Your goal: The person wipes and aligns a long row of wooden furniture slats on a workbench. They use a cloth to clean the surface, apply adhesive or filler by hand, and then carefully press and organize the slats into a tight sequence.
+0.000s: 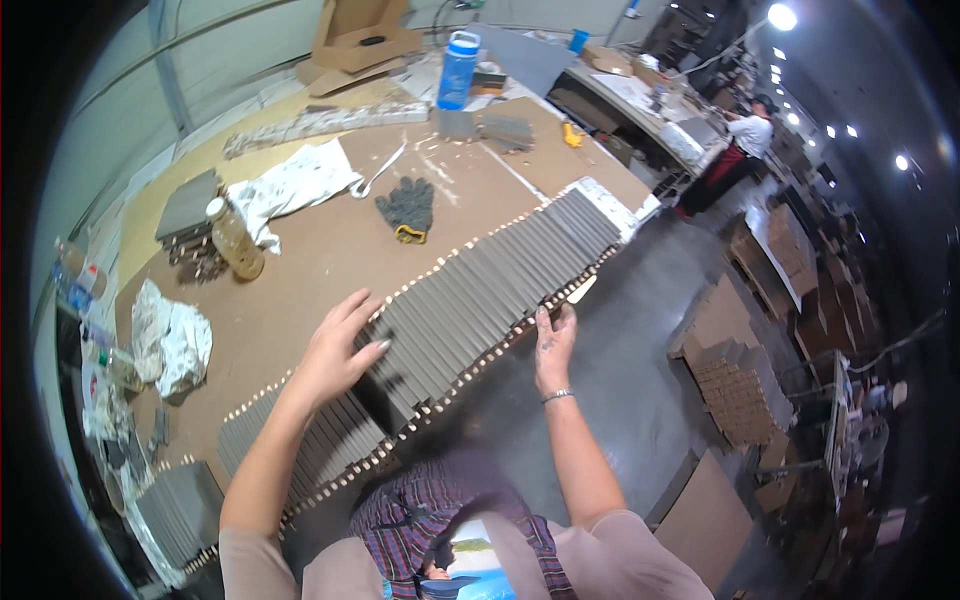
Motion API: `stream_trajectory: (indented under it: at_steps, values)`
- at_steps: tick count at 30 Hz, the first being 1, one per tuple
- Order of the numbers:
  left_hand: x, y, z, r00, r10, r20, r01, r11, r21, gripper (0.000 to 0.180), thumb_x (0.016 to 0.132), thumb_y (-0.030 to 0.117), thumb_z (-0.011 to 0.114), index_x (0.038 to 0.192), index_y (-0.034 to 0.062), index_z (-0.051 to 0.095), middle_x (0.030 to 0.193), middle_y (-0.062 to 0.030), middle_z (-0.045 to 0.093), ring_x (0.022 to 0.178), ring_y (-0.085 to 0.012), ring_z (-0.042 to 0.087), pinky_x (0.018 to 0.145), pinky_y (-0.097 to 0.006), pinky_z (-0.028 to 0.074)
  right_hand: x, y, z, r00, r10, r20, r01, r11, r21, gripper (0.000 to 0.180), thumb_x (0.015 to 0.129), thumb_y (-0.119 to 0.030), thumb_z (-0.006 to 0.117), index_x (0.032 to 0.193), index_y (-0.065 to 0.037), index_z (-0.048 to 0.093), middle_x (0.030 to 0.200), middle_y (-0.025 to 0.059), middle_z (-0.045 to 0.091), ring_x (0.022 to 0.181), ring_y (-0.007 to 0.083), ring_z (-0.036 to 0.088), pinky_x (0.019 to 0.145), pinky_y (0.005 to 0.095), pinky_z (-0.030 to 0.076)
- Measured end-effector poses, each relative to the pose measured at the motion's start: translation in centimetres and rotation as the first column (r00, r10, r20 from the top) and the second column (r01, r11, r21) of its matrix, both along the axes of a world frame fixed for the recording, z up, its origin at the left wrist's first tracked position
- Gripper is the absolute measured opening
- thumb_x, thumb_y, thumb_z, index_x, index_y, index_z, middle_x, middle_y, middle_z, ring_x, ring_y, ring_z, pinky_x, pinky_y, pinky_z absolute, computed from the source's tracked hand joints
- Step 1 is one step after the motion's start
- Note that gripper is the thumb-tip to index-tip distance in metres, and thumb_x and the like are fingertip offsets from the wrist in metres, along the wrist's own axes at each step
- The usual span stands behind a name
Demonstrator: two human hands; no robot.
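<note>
A long row of grey slats (480,285), packed side by side, runs along the front edge of the brown-topped table, with pale peg-like ends showing on both long sides. My left hand (335,350) is at the row's left end, thumb and fingers spread and fingertips by the slats' edge. At the near side of the row is my right hand (555,350), palm up, with fingertips apart by the pegged ends; whether they touch is unclear. A second group of grey slats (335,440) lies partly behind my left forearm, across a dark gap.
A grey work glove (405,205), white cloth (300,185), yellowish bottle (235,240) and blue bottle (458,70) are on the table. More slats (180,510) stand at lower left. Stacked brown pieces (740,395) stand at right. Another person (745,140) is at a far bench.
</note>
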State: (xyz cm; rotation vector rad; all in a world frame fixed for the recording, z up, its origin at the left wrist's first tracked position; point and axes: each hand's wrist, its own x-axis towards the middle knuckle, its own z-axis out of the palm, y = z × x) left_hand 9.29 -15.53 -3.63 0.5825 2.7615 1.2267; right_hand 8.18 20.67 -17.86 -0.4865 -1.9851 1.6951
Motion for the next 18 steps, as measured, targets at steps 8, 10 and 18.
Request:
stream_trajectory:
  at_steps: [8, 10, 18]
  values:
    - [-17.9, 11.8, -7.2, 0.986, 0.004, 0.169, 0.000, 1.000, -0.022, 0.072, 0.093, 0.051, 0.061, 0.136, -0.0069, 0.054, 0.135, -0.0294, 0.058, 0.126, -0.0424, 0.055, 0.108, -0.044, 0.043, -2.2, -6.6, 1.0, 0.985, -0.093, 0.148, 0.141, 0.926, -0.351, 0.053, 0.099, -0.035, 0.062, 0.129, 0.007, 0.050, 0.115, 0.0137, 0.063, 0.104, 0.0216, 0.059, 0.095, 0.0366, 0.046]
    - [-20.1, 14.0, -8.9, 0.961, -0.064, 0.270, 0.065, 0.998, 0.004, 0.075, 0.093, 0.054, 0.059, 0.133, -0.0094, 0.056, 0.127, -0.0304, 0.062, 0.120, -0.0412, 0.061, 0.103, -0.043, 0.046, -3.2, -7.1, 0.1, 0.981, -0.139, 0.138, 0.182, 0.910, -0.372, 0.054, 0.101, -0.040, 0.059, 0.129, 0.006, 0.051, 0.121, 0.0113, 0.060, 0.110, 0.0204, 0.055, 0.100, 0.0350, 0.043]
    - [-19.6, 14.6, -10.0, 0.879, -0.082, 0.470, 0.075, 0.997, 0.034, 0.072, 0.097, 0.054, 0.054, 0.121, -0.0134, 0.062, 0.116, -0.0268, 0.068, 0.106, -0.0330, 0.067, 0.094, -0.041, 0.049, -3.4, -6.9, -2.0, 0.936, -0.242, 0.256, 0.288, 0.944, -0.162, 0.062, 0.099, -0.041, 0.059, 0.130, 0.011, 0.046, 0.135, 0.0313, 0.047, 0.127, 0.0415, 0.047, 0.109, 0.0462, 0.036]
